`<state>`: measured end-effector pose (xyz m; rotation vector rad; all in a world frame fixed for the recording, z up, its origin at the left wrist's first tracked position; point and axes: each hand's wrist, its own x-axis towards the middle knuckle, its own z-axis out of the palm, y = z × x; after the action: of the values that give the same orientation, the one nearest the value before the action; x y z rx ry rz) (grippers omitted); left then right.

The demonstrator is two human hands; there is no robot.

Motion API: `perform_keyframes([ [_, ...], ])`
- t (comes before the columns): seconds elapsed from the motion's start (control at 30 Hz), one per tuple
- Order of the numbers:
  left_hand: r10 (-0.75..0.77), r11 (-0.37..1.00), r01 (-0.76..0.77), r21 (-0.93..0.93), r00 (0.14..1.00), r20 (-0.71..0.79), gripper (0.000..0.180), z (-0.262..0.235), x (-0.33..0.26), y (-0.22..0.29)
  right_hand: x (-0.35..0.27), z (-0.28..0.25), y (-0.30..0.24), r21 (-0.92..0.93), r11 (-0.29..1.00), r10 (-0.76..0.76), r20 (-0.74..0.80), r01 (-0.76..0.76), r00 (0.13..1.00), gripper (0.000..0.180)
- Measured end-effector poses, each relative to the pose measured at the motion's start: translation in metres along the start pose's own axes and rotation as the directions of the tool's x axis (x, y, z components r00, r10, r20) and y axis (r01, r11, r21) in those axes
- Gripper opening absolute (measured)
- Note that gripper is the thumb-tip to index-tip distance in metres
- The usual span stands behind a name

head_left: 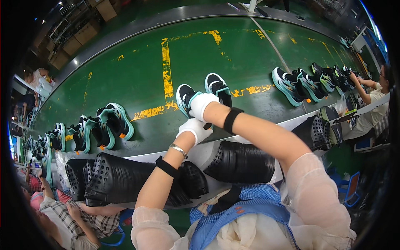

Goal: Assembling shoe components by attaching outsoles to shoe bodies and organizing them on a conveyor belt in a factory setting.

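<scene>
We see a black shoe (184, 98) with a thick white-and-teal sole standing on the green belt (137, 71), just ahead of us, with its twin (217, 86) beside it to the right. Our right hand (201, 104), in a white cloth glove, is closed over the nearer shoe's heel and collar. Our left hand (194, 129), gloved the same way, sits just below it at the belt's near edge, curled around something small and dark; we cannot tell what it is. Black bands wrap both forearms, and a metal bracelet (178, 150) circles the left wrist. Along the pale ledge (208, 152) nearest us lie ribbed, perforated black moulds (116, 179). More shoe pairs (104, 125) stand on the worn, yellow-marked belt to left and right.
</scene>
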<state>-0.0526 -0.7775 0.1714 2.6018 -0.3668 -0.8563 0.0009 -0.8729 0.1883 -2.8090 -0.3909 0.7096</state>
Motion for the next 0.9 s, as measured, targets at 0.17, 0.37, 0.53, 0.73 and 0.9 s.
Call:
perform_keyframes([
  [0.17, 0.052, 0.995, -0.055, 0.088, 0.998, 0.031, 0.044, 0.017, 0.024, -0.018, -0.013, -0.011, 0.001, -0.284, 0.935, -0.201, 0.061, 0.21, 0.978, 0.024],
  [0.37, 0.157, 0.982, -0.164, 0.097, 0.985, 0.074, 0.043, 0.011, 0.046, -0.014, 0.025, 0.0, 0.008, 0.079, 0.996, 0.032, -0.034, -0.029, 0.999, 0.02],
  [0.53, 0.135, 0.971, -0.134, 0.199, 0.991, 0.007, 0.048, 0.03, 0.056, -0.031, 0.021, 0.004, 0.006, -0.139, 0.981, -0.152, -0.122, 0.135, 0.981, 0.021],
  [0.73, 0.034, 0.987, -0.021, 0.16, 0.996, -0.081, 0.046, 0.008, 0.01, -0.001, -0.07, -0.01, 0.05, -0.031, 0.963, -0.27, -0.179, 0.269, 0.946, 0.034],
  [0.9, 0.318, 0.92, -0.151, 0.361, 0.826, -0.465, 0.041, 0.007, -0.044, 0.067, -0.215, -0.005, 0.126, 0.024, 0.992, -0.107, -0.406, 0.128, 0.907, 0.035],
])
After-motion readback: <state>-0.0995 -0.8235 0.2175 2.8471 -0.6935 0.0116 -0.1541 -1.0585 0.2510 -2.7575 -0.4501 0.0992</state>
